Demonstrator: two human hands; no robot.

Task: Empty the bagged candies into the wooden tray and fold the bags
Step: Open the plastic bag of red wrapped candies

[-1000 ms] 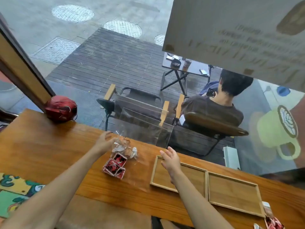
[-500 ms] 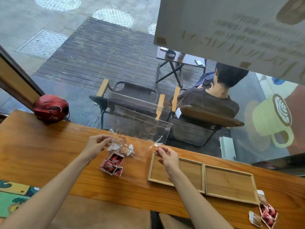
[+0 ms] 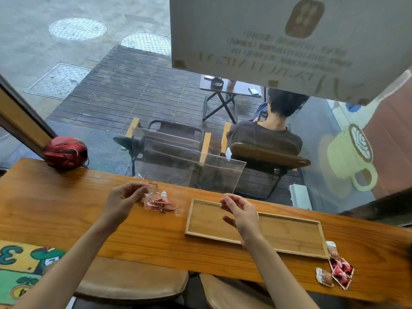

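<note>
A large clear plastic bag is stretched upright between my two hands above the wooden counter. My left hand pinches its left corner and my right hand pinches its right corner. Several red and white wrapped candies sit bunched in the bag's lower left end, resting on the counter just right of my left hand. The two-compartment wooden tray lies below and to the right of my right hand, with nothing in it. A few loose wrapped candies lie off the tray's right end.
A red helmet sits at the counter's far left edge against the window. A colourful mat covers the near left corner. Two stool seats stand below the counter's front edge. Behind the glass a person sits in a chair.
My right hand has closed on the bag's right corner and lifted it. My left hand now pinches the left corner, and the bag is pulled taut between them. The candies have slumped flatter.
</note>
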